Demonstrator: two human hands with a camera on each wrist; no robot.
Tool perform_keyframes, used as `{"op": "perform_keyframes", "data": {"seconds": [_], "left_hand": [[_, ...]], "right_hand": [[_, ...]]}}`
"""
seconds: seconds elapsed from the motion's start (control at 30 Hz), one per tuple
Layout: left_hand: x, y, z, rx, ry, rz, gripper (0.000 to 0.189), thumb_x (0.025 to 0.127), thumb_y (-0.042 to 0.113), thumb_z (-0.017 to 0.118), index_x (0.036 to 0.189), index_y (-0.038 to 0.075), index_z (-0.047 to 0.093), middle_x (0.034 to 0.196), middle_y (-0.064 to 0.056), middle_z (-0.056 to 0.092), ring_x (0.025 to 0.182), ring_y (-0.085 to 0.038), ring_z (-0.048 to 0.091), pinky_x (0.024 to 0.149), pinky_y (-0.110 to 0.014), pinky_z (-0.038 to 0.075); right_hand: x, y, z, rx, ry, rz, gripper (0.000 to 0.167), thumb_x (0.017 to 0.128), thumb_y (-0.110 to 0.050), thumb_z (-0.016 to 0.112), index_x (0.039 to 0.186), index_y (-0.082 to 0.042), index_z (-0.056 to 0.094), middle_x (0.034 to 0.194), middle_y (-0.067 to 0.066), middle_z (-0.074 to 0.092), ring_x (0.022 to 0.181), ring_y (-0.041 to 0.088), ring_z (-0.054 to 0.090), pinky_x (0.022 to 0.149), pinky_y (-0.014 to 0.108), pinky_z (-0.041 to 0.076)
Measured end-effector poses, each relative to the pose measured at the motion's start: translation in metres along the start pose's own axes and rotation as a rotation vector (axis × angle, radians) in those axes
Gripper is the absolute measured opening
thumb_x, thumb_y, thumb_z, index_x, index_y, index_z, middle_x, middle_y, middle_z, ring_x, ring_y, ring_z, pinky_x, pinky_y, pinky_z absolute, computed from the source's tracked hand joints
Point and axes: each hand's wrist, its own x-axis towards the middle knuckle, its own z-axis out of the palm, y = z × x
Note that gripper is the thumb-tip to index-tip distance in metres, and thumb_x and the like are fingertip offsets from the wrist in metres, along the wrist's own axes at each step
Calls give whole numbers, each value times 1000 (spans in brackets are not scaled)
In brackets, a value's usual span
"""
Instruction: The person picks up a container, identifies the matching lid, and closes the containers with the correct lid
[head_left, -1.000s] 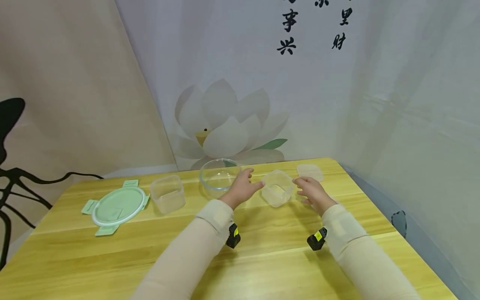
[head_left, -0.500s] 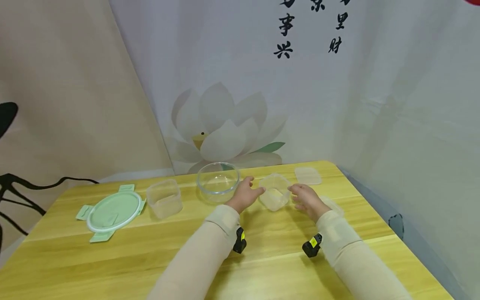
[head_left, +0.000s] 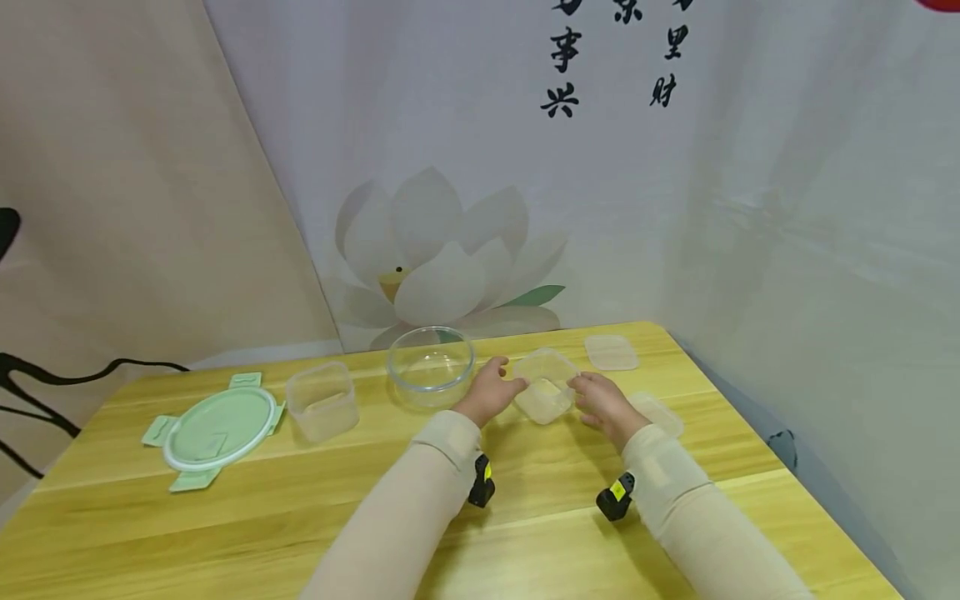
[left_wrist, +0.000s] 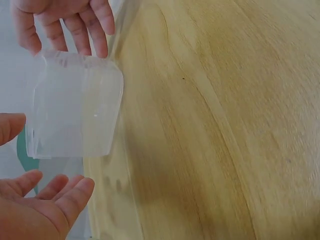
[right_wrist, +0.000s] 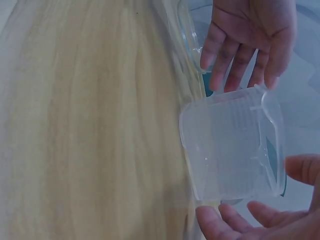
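A clear square plastic container (head_left: 543,405) with rounded corners stands upright on the wooden table between my two hands. My left hand (head_left: 489,394) is at its left side, thumb extended toward the rim and fingers spread. On the other side, my right hand (head_left: 604,407) has its fingertips right at the rim, fingers loosely bent. In the left wrist view, a gap shows between my left fingers (left_wrist: 75,200) and the container (left_wrist: 75,107). The right wrist view has my right fingers (right_wrist: 215,222) just below the container (right_wrist: 230,150), palm facing it, not wrapped round it.
A round glass bowl (head_left: 431,387) stands just left of my left hand. Farther left are another clear square container (head_left: 324,407) and a round green lid (head_left: 221,425) with flaps spread. Two translucent square lids, one behind (head_left: 611,352) and one beside (head_left: 660,414) my right hand, lie on the table.
Both hands have come slightly closer to the container's sides. The head view has shifted a little, and the lid beside my right forearm shows more now.
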Motion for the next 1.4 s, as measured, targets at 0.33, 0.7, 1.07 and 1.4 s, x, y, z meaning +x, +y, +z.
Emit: {"op": "perform_keyframes", "data": {"seconds": [0.33,0.7,1.07,1.4], "left_hand": [[-2,0,-3,-5,-21,-19,61,96,26,58,146,1,35,142,-23,43,128,-39,44,103,-51,40],[-4,-1,-5,-51,-54,-6,51,98,22,56,141,-2,43,133,-22,51,119,-36,52,95,-49,47],[-11,3,-9,-81,-31,17,53,97,23,58,142,0,42,131,-20,52,118,-35,52,96,-48,46],[-14,1,-12,-84,-54,26,54,97,25,58,143,2,42,130,-20,51,117,-33,53,97,-48,46]], "right_hand": [[0,1,5,22,-28,-20,60,103,-28,37,152,0,18,157,21,17,142,40,23,111,54,28],[0,1,7,28,-14,-25,57,103,-30,35,150,1,23,156,21,21,141,40,26,110,53,31],[-7,-3,10,41,-22,-42,56,105,-32,33,149,2,25,154,25,23,139,41,28,110,54,31],[-13,-3,9,35,-23,-53,56,105,-31,34,150,1,24,154,23,23,139,43,27,111,55,28]]}}
